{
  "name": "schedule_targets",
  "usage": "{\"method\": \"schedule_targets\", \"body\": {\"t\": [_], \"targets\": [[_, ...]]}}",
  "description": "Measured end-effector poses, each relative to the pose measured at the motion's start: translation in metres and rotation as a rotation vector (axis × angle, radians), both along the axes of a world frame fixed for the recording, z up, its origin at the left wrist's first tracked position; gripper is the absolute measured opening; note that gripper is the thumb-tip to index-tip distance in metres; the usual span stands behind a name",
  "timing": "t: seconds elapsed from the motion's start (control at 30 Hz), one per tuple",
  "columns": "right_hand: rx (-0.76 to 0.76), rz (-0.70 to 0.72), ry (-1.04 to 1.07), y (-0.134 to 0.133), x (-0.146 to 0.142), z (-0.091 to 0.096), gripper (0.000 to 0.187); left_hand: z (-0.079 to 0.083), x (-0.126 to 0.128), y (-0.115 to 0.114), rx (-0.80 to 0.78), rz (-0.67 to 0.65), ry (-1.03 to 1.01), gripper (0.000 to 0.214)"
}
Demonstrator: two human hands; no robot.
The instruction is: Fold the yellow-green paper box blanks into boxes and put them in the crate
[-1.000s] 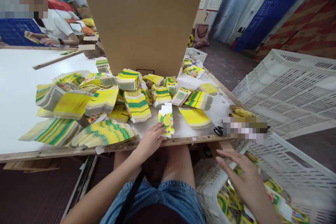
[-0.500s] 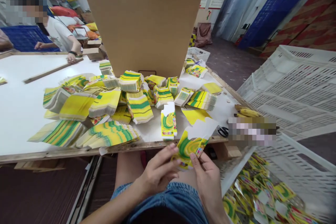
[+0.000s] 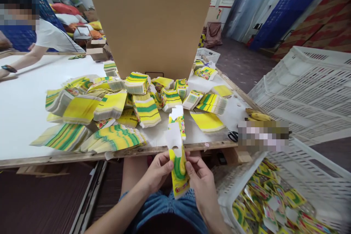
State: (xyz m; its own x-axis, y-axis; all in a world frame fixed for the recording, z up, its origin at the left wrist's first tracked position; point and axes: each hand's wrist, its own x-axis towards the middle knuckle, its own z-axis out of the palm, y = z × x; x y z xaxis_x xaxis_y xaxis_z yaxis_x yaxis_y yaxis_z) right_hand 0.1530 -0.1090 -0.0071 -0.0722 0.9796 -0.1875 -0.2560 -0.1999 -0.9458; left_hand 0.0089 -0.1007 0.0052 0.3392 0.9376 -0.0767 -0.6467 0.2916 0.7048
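Between my two hands, over my lap at the table's front edge, is a yellow and green printed carton [image 3: 179,170] with a white top flap. My left hand [image 3: 160,170] grips its left edge between thumb and fingers. Its right edge is pinched by my right hand [image 3: 199,175]. Just beyond it on the table, partly hidden by the flap, lies another such carton [image 3: 179,119]. Stacks of flat yellow and green cartons [image 3: 146,111] spread across the table behind and to the left. A single yellow sheet [image 3: 207,121] lies to the right.
A tall brown cardboard panel [image 3: 150,22] stands behind the stacks. Black scissors [image 3: 233,136] and bananas [image 3: 259,116] are at the table's right corner. White crates [image 3: 301,91] stand at right, and a lower crate [image 3: 229,197] holds several cartons. A person [image 3: 52,36] leans over the table at left.
The carton has come left and turned upright, narrower now, with my left hand closed on its edge. The person at left has moved the wooden strip leftward.
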Motion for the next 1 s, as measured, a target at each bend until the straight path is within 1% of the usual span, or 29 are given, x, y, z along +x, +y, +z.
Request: {"method": "schedule_targets", "body": {"t": [0.07,0.13,0.2,0.27,0.33,0.4,0.43,0.5,0.57,0.63,0.7,0.77,0.83,0.9,0.93,0.97,1.0], "targets": [[0.015,0.025,-0.068,-0.002,-0.002,0.003,0.035,-0.007,-0.001,0.000,-0.017,0.073,0.080,0.042],[0.019,0.051,-0.128,-0.005,-0.005,0.003,0.034,-0.014,-0.002,0.000,-0.047,0.156,0.183,0.038],[0.025,0.054,-0.195,-0.007,-0.009,0.001,0.032,-0.019,-0.001,-0.001,-0.067,0.220,0.292,0.034],[0.034,0.030,-0.261,-0.007,-0.011,-0.003,0.033,-0.020,-0.001,-0.003,-0.044,0.265,0.383,0.033],[0.068,-0.014,-0.308,-0.006,-0.011,-0.005,0.029,-0.019,-0.001,-0.007,0.004,0.295,0.428,0.041],[0.134,-0.032,-0.287,-0.004,-0.008,-0.004,0.025,-0.016,-0.004,-0.012,0.045,0.303,0.435,0.054],[0.169,-0.008,-0.254,-0.002,-0.005,-0.002,0.030,-0.015,-0.006,-0.015,0.063,0.285,0.437,0.057],[0.218,0.106,-0.173,0.000,0.001,0.002,0.043,-0.011,-0.013,-0.018,0.103,0.216,0.448,0.057],[0.216,0.244,-0.131,0.001,0.009,0.006,0.044,-0.008,-0.021,-0.019,0.122,0.132,0.445,0.054],[0.204,0.337,-0.142,0.001,0.015,0.009,0.041,-0.005,-0.027,-0.018,0.118,0.070,0.414,0.047],[0.209,0.389,-0.186,0.001,0.019,0.012,0.040,-0.002,-0.031,-0.018,0.110,0.022,0.370,0.037],[0.246,0.423,-0.256,0.001,0.021,0.017,0.035,0.002,-0.031,-0.018,0.095,-0.026,0.326,0.031],[0.305,0.455,-0.349,0.003,0.023,0.022,0.026,0.006,-0.030,-0.019,0.072,-0.077,0.287,0.030],[0.344,0.485,-0.417,0.007,0.025,0.027,0.021,0.007,-0.029,-0.021,0.063,-0.106,0.279,0.030],[0.346,0.494,-0.430,0.008,0.026,0.029,0.021,0.007,-0.029,-0.022,0.066,-0.107,0.277,0.033],[0.347,0.493,-0.436,0.010,0.027,0.030,0.022,0.007,-0.029,-0.023,0.071,-0.104,0.272,0.042],[0.351,0.488,-0.439,0.011,0.027,0.031,0.024,0.006,-0.030,-0.023,0.073,-0.103,0.265,0.055]]}}
